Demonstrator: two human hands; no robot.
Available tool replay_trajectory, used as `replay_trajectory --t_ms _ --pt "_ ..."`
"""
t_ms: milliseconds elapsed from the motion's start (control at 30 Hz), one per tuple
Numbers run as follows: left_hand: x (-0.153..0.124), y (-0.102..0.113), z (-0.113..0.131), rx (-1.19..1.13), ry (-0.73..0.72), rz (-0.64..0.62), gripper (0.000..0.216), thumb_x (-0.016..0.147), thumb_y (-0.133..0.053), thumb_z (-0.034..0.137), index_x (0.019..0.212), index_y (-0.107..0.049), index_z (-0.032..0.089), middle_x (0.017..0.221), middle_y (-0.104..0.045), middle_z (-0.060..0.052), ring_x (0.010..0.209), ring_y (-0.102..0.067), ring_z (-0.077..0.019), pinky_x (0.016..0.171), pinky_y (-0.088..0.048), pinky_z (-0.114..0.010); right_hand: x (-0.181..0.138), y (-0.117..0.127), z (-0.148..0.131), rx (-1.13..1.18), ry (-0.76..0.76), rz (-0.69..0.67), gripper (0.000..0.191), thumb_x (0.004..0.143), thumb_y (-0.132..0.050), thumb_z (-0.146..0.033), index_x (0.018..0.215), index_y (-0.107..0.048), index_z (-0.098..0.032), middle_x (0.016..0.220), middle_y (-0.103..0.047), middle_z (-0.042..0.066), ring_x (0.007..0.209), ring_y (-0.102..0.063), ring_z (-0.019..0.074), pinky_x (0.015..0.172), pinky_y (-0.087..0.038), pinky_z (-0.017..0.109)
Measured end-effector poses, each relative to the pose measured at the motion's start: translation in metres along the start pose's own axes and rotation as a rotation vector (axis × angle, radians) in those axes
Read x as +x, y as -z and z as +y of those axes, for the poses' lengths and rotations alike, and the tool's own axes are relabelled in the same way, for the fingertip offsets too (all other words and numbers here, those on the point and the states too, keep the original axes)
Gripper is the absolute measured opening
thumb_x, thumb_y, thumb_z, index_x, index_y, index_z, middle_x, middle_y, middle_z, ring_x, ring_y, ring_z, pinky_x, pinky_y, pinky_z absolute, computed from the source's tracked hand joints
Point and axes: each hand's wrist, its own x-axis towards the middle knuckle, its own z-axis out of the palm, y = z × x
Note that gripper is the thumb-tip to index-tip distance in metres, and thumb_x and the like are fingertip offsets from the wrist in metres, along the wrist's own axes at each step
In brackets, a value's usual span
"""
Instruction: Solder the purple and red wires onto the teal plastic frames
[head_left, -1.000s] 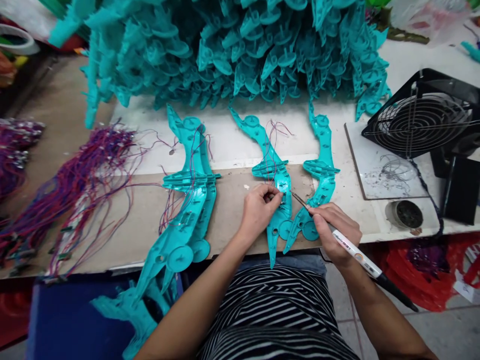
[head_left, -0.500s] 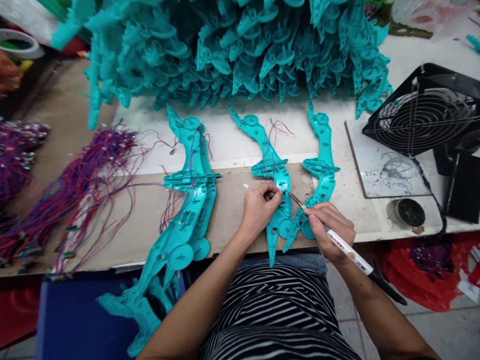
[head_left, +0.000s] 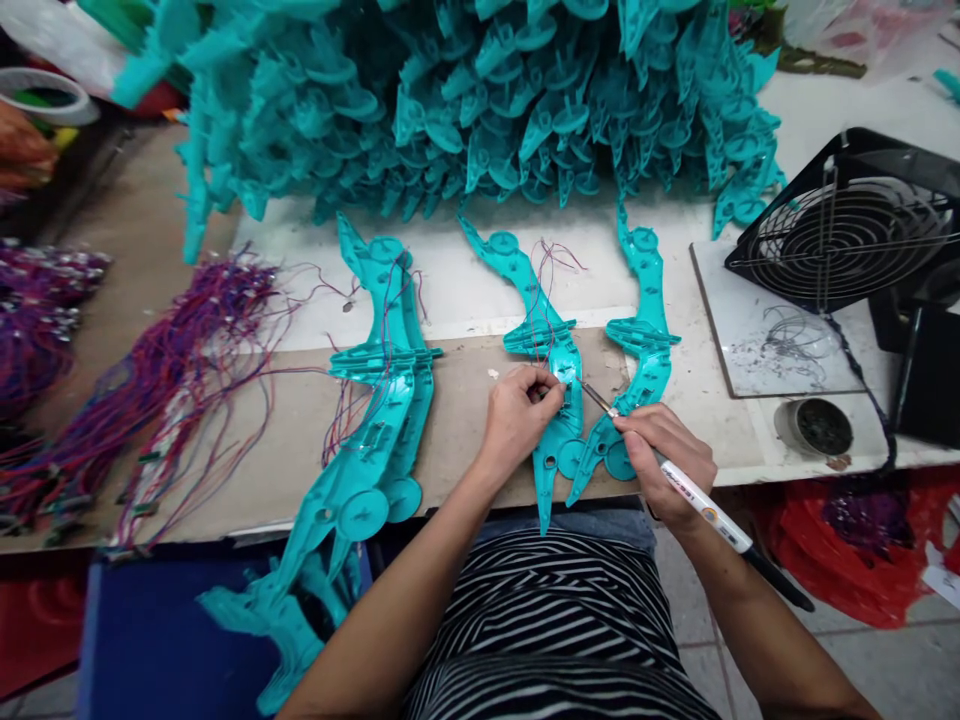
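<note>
Soldering iron tip nearer teal part edge vs. earlier, r. hand.

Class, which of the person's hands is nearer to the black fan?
Right. The right hand, holding a soldering iron, lies left of and below the fan; the left hand is farther left.

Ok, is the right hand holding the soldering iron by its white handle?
Yes, the right hand grips the white handle of the soldering iron, its tip at the teal part.
</note>
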Motion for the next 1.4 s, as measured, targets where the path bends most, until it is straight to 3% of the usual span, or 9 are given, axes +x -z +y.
replay_trajectory --t_ms 167,367,533,633,767,967,1167,1333,1400 --pt "-0.001 0.0 0.002 -0.001 0.007 0.007 0.009 0.07 -0.066 0.015 0.062 -0.064 0.016 0.062 -0.06 0.002 0.057 -0.048 -0.0101 0.056 -0.037 -0.023 -0.001 0.008 0.004 -0.048 -0.023 0.105 0.026 0.088 -0.059 -0.009 0.106 -0.073 -0.022 0.085 -0.072 0.004 0.08 -0.066 0.0182 0.071 -0.055 0.034" --pt "0.0 -0.001 0.003 0.004 0.013 0.012 0.009 0.07 -0.065 0.014 0.062 -0.064 0.016 0.062 -0.059 0.003 0.057 -0.048 -0.0101 0.057 -0.037 -0.023 -0.006 0.015 0.016 -0.087 -0.058 0.145 0.031 0.097 -0.056 -0.025 0.125 -0.067 -0.023 0.094 -0.074 0.005 0.074 -0.07 0.0168 0.067 -0.058 0.032" --pt "-0.001 -0.003 0.001 0.021 0.013 0.025 0.009 0.071 -0.065 0.013 0.062 -0.064 0.016 0.062 -0.059 0.003 0.057 -0.048 -0.01 0.058 -0.037 -0.024 -0.003 0.014 0.025 -0.281 0.062 0.027 0.042 0.089 -0.065 -0.015 0.13 -0.063 -0.024 0.096 -0.076 0.005 0.095 -0.069 0.021 0.089 -0.058 0.038" --pt "-0.002 -0.003 0.0 0.017 0.006 0.033 0.009 0.071 -0.065 0.013 0.062 -0.064 0.016 0.061 -0.058 0.003 0.059 -0.049 -0.0107 0.059 -0.037 -0.024 -0.002 0.013 0.025 -0.267 0.131 0.006 0.041 0.093 -0.061 -0.02 0.134 -0.06 -0.022 0.095 -0.075 0.007 0.097 -0.067 0.0215 0.088 -0.057 0.038" --pt "-0.002 -0.004 -0.001 0.017 0.008 0.033 0.009 0.071 -0.065 0.014 0.062 -0.063 0.016 0.061 -0.058 0.003 0.059 -0.049 -0.0109 0.059 -0.037 -0.024 -0.003 0.016 0.017 -0.226 0.096 0.023 0.034 0.097 -0.055 -0.031 0.127 -0.065 -0.019 0.094 -0.072 0.009 0.089 -0.064 0.0219 0.078 -0.056 0.039" --pt "-0.002 -0.004 -0.003 0.025 -0.015 0.033 0.008 0.071 -0.064 0.016 0.063 -0.063 0.017 0.062 -0.057 0.003 0.059 -0.047 -0.011 0.06 -0.037 -0.025 -0.003 0.014 0.004 -0.127 0.049 0.048 0.025 0.089 -0.062 -0.011 0.111 -0.071 -0.02 0.087 -0.073 0.006 0.082 -0.065 0.0185 0.073 -0.056 0.035" --pt "-0.003 -0.006 -0.006 0.084 -0.051 0.019 0.008 0.072 -0.062 0.015 0.064 -0.061 0.017 0.064 -0.058 0.002 0.06 -0.049 -0.0113 0.06 -0.038 -0.024 -0.003 0.009 0.004 -0.087 0.041 0.07 0.023 0.089 -0.06 -0.012 0.105 -0.073 -0.021 0.084 -0.074 0.004 0.078 -0.066 0.0181 0.071 -0.057 0.035" --pt "-0.008 -0.004 -0.008 0.228 -0.129 0.06 0.001 0.079 -0.061 0.018 0.079 -0.063 0.018 0.079 -0.063 -0.002 0.073 -0.057 -0.0158 0.071 -0.047 -0.028 -0.005 0.009 0.02 -0.101 -0.04 0.11 0.028 0.096 -0.057 -0.029 0.12 -0.07 -0.021 0.101 -0.076 0.008 0.086 -0.071 0.0205 0.077 -0.06 0.036" --pt "-0.013 -0.003 -0.006 0.334 -0.179 0.112 0.019 0.083 -0.064 0.026 0.1 -0.063 0.019 0.095 -0.065 -0.006 0.086 -0.061 -0.0203 0.08 -0.05 -0.033 -0.004 0.008 0.028 -0.167 -0.041 0.105 0.029 0.095 -0.059 -0.029 0.122 -0.068 -0.022 0.095 -0.077 0.007 0.093 -0.072 0.0212 0.084 -0.059 0.037"
